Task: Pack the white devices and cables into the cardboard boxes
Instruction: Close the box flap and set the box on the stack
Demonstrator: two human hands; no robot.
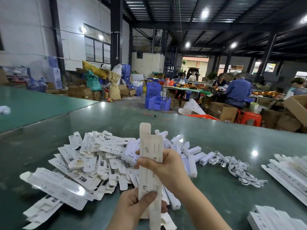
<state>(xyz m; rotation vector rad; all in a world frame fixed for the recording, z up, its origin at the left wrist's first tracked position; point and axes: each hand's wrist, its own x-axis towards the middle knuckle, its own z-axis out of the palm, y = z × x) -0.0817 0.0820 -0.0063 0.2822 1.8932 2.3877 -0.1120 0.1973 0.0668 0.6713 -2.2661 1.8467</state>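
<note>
— Carton (150, 163), long and flat, is being held upright at the lower centre of the frame. How is it being gripped?

— It is being pinched near its lower end by the left hand (136, 206), thumb pressed across the printed face, while the right hand (163, 165) is curled round its middle from the right side. Both hands are closed on it. Held at two points like that, the sleeve is probably being squeezed open so that something can be slid in; that is a judgement only, and nothing can be seen going into it yet.

— Where are the other task things being kept?

— Just behind the carton, a heap of white devices (187, 153) is lying at mid-frame, touching a wide pile of flat printed boxes (86, 161) spreading to the left. A tangle of white cables (235, 168) is lying right of the devices, near them. More long cartons (289, 171) are being stacked at the right edge, possibly a supply within easy reach.

— And beneath it all?

— Everything is being worked on a glossy green table (207, 133). Beyond it, in the upper right, other workers are seated among blue crates (159, 103).
</note>
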